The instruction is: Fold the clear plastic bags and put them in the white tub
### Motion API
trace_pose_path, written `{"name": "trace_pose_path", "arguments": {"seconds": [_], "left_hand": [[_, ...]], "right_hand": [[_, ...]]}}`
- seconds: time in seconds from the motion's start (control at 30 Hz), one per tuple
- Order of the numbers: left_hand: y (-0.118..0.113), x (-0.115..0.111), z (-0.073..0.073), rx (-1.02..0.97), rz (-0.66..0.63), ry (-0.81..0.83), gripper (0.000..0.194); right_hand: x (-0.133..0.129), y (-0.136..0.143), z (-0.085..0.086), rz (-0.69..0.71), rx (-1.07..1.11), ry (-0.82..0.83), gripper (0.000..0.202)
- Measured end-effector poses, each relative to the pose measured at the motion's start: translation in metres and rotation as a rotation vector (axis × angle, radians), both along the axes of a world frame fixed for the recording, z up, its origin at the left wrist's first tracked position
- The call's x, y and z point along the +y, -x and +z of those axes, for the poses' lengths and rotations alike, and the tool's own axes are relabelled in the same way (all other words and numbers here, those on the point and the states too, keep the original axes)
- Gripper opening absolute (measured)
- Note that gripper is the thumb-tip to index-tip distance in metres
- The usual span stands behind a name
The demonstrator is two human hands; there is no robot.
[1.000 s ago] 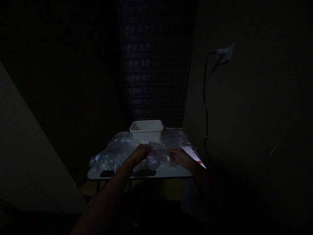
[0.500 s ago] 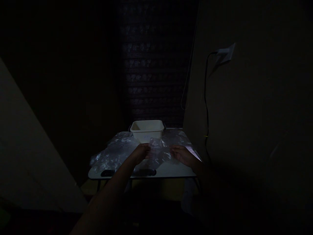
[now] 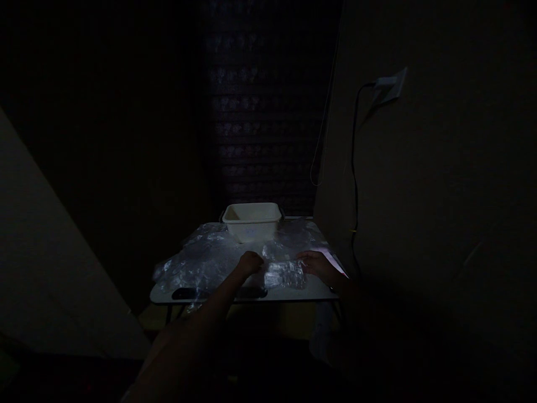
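A clear, shiny plastic bag point(image 3: 285, 275) is stretched between my hands over the front of a small white table point(image 3: 312, 292). My left hand point(image 3: 250, 262) is closed on its left edge. At its right upper edge, the fingers of my right hand point(image 3: 312, 263) pinch the plastic. More crumpled clear plastic point(image 3: 188, 266) covers the left side of the table, with some hanging over the front edge. Behind my hands stands a cream-coloured plastic basin point(image 3: 251, 229); its inside shows only in part. The dim light hides fine detail of the fingers.
Further clear plastic point(image 3: 297, 230) lies at the back right of the table. A flat, glowing object point(image 3: 329, 258) rests by the right edge. A black cable point(image 3: 354, 168) hangs from a wall socket point(image 3: 392, 87) on the right. Dark blinds point(image 3: 260, 134) hang behind the table.
The bag between my hands has come down towards the tabletop and lies flatter, its upright part no longer raised. Both hands have shifted slightly, the left one a little to the right.
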State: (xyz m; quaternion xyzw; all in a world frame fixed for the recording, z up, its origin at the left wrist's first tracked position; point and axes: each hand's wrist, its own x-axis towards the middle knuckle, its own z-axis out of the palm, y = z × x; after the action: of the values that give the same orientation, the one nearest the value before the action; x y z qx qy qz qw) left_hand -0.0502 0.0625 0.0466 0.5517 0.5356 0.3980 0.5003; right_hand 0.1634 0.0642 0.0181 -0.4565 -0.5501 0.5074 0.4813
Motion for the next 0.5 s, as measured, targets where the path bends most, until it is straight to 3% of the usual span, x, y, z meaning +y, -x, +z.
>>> {"name": "trace_pose_path", "arguments": {"seconds": [0.1,0.2,0.27,0.33,0.5], "left_hand": [[-0.002,-0.002,-0.005,0.150,0.037,-0.117,0.016],[-0.009,-0.012,-0.014,0.500,-0.101,-0.341,0.032],[-0.016,-0.021,-0.023,0.853,-0.260,-0.542,0.041],[-0.023,-0.030,-0.033,1.084,-0.319,-0.607,0.047],[-0.029,-0.043,-0.050,1.293,-0.373,-0.661,0.050]], "right_hand": [[0.002,-0.003,0.002,-0.178,-0.243,-0.161,0.015],[-0.005,0.004,0.007,-0.231,-0.534,-0.378,0.025],[-0.014,0.015,0.007,-0.169,-0.725,-0.497,0.032],[-0.024,0.028,0.003,-0.053,-0.823,-0.554,0.034],[-0.039,0.055,-0.018,0.140,-0.972,-0.664,0.039]]}}
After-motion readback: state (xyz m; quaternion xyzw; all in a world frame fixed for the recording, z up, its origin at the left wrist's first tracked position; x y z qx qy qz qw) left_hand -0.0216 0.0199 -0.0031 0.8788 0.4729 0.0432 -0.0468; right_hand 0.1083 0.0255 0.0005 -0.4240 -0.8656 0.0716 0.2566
